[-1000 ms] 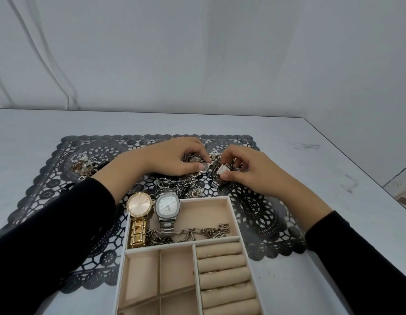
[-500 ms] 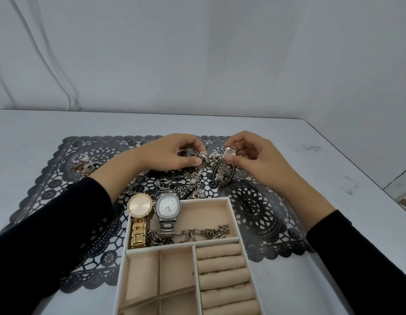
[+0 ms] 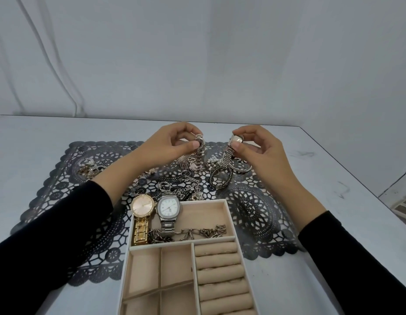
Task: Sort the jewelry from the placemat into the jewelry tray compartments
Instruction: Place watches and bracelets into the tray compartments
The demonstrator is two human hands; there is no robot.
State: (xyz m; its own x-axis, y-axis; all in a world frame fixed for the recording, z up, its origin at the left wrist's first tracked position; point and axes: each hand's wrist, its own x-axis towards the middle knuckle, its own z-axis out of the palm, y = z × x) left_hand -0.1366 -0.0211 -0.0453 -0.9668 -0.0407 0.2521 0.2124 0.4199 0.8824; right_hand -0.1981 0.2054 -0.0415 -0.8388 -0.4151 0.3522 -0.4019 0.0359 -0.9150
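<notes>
Two hands hover over the black lace placemat (image 3: 261,214) on the white bench (image 3: 338,178). The left hand (image 3: 170,145) pinches a silver link band (image 3: 199,155) between thumb and forefinger, fingers clamped on its top end; the band hangs down towards the heap below. The right hand (image 3: 256,147) pinches a silver mesh strap (image 3: 226,156) by its shiny head piece, fingers curled tight on it; the strap's lower end reaches the beads under it.

Most of the unsorted jewelry (image 3: 186,189) lies tangled on the placemat between the hands and the tray; a small cluster (image 3: 88,168) sits well apart at the far left of the mat.

The beige jewelry tray (image 3: 230,220) stands nearest the camera, overlapping the placemat's near edge. Its long far compartment holds a gold watch (image 3: 141,215) and a silver watch (image 3: 168,211) side by side, faces propped on the far rim; a chain bracelet (image 3: 201,230) lies along the compartment's near wall. At near left are four small lined squares (image 3: 144,271); at near right, a column of ring rolls (image 3: 219,262).
</notes>
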